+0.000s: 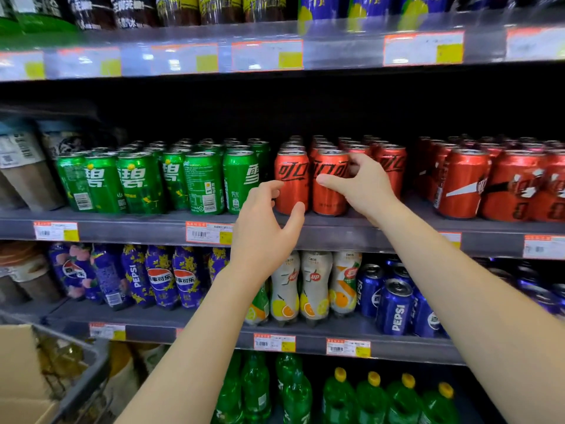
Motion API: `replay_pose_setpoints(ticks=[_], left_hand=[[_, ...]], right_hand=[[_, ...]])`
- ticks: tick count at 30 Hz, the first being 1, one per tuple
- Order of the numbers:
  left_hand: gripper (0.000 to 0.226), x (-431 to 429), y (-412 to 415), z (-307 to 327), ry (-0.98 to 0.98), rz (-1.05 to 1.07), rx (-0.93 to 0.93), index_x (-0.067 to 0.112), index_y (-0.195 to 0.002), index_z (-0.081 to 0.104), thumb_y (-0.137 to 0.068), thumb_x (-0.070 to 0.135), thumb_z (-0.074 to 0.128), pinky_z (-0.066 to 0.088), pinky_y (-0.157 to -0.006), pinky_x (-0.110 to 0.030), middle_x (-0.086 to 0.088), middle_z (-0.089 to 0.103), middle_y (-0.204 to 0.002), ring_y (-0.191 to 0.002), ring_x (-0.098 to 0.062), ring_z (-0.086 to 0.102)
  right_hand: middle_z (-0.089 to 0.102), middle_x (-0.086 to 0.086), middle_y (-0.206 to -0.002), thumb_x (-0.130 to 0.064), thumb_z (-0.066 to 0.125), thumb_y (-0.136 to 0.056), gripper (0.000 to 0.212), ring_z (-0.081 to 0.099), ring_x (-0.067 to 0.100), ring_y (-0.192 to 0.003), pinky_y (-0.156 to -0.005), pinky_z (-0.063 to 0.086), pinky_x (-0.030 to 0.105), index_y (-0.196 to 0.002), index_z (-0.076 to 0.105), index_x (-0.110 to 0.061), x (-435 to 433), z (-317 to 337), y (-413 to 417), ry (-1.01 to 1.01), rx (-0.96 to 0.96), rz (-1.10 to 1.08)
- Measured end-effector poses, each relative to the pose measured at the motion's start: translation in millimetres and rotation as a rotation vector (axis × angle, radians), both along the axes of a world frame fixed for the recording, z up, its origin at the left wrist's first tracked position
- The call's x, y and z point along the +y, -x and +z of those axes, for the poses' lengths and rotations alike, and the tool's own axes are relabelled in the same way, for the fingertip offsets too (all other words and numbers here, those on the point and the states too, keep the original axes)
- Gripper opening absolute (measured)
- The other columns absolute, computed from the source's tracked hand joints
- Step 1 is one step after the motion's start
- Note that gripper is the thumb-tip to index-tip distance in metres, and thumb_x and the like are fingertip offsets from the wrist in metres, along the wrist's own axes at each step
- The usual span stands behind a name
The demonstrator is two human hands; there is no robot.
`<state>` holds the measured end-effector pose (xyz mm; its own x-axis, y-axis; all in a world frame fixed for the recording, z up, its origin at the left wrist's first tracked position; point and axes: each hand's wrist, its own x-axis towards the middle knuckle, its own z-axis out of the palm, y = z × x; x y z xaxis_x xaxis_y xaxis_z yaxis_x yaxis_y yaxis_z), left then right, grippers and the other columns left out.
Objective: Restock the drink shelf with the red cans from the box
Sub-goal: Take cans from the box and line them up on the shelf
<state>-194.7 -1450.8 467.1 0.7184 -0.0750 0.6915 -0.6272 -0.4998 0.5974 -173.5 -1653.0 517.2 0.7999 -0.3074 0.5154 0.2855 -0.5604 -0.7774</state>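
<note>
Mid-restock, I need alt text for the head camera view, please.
The right hand grips a red can at the front of the middle shelf; the left hand hovers open beside the neighbouring can. Green cans stand to the left, and a cardboard box sits lower left.

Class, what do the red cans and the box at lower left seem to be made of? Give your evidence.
Red cans: probably aluminium with a glossy printed coat; silvery rims, bright highlights.
Box: apparently cardboard, matt; flat tan panels with no shine.
</note>
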Motion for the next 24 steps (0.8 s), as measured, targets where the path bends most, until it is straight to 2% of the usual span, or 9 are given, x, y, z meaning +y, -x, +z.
replay_pose_setpoints(ticks=[5, 7, 11, 14, 16, 18, 21, 24], left_hand=[[0.05, -1, 3, 10, -0.097, 0.039, 0.074, 0.024, -0.139, 0.051, -0.094, 0.041, 0.066, 0.046, -0.097, -0.033, 0.007, 0.055, -0.129, -0.117, -0.014, 0.054], [0.051, 3, 9, 19, -0.165, 0.037, 0.115, 0.022, -0.139, 0.05, -0.094, 0.039, 0.066, 0.046, -0.097, -0.033, 0.005, 0.055, -0.131, -0.12, -0.015, 0.053], [0.054, 19, 25, 52, -0.344, -0.014, 0.203, 0.015, -0.14, 0.052, -0.094, 0.038, 0.065, 0.046, -0.102, -0.037, -0.001, 0.057, -0.136, -0.125, -0.021, 0.054], [0.061, 39, 46, 91, -0.526, -0.062, 0.3, 0.012, -0.146, 0.049, -0.094, 0.042, 0.064, 0.046, -0.104, -0.039, -0.007, 0.057, -0.142, -0.129, -0.026, 0.055], [0.065, 55, 64, 125, -0.592, -0.094, 0.359, 0.011, -0.149, 0.047, -0.095, 0.044, 0.063, 0.045, -0.106, -0.04, -0.01, 0.056, -0.145, -0.131, -0.028, 0.054], [0.068, 75, 83, 160, -0.667, -0.11, 0.371, 0.01, -0.15, 0.045, -0.094, 0.044, 0.063, 0.042, -0.109, -0.042, -0.012, 0.055, -0.147, -0.133, -0.031, 0.052], [0.07, 109, 112, 207, -0.758, -0.116, 0.378, 0.011, -0.152, 0.043, -0.095, 0.047, 0.06, 0.041, -0.11, -0.044, -0.011, 0.052, -0.148, -0.134, -0.032, 0.051], [0.067, 148, 144, 243, -0.813, -0.103, 0.359, 0.013, -0.152, 0.043, -0.096, 0.046, 0.059, 0.042, -0.109, -0.045, -0.009, 0.053, -0.147, -0.133, -0.032, 0.051]], right_hand=[[0.056, 0.005, -0.145, -0.043, 0.091, -0.065, 0.104, 0.054, 0.019, -0.131, -0.111, 0.044, 0.04, -0.151, 0.041, -0.012, 1, 3, 9, -0.023, 0.197, -0.11], [0.055, 0.008, -0.146, -0.036, 0.09, -0.071, 0.099, 0.052, 0.02, -0.134, -0.113, 0.041, 0.034, -0.152, 0.039, -0.01, 5, 8, 22, -0.004, 0.256, -0.174], [0.058, 0.006, -0.144, -0.023, 0.077, -0.086, 0.074, 0.053, 0.021, -0.133, -0.106, 0.037, 0.022, -0.151, 0.043, -0.012, 20, 31, 62, 0.101, 0.335, -0.205], [0.054, 0.005, -0.148, -0.018, 0.068, -0.093, 0.062, 0.05, 0.023, -0.137, -0.113, 0.035, 0.028, -0.15, 0.046, -0.016, 44, 63, 101, 0.193, 0.465, -0.139], [0.055, 0.004, -0.147, -0.021, 0.066, -0.095, 0.058, 0.052, 0.025, -0.134, -0.111, 0.039, 0.032, -0.15, 0.047, -0.018, 65, 93, 130, 0.239, 0.536, -0.098], [0.055, 0.005, -0.147, -0.021, 0.064, -0.097, 0.056, 0.052, 0.025, -0.134, -0.109, 0.036, 0.03, -0.15, 0.047, -0.017, 87, 125, 156, 0.279, 0.589, -0.088], [0.054, 0.012, -0.148, -0.018, 0.06, -0.097, 0.055, 0.059, 0.027, -0.12, -0.105, 0.042, 0.036, -0.15, 0.046, -0.015, 122, 166, 190, 0.318, 0.679, -0.068], [0.044, 0.012, -0.155, -0.017, 0.057, -0.097, 0.058, 0.048, 0.03, -0.137, -0.11, 0.041, 0.041, -0.153, 0.041, -0.013, 157, 195, 219, 0.413, 0.73, -0.041]])
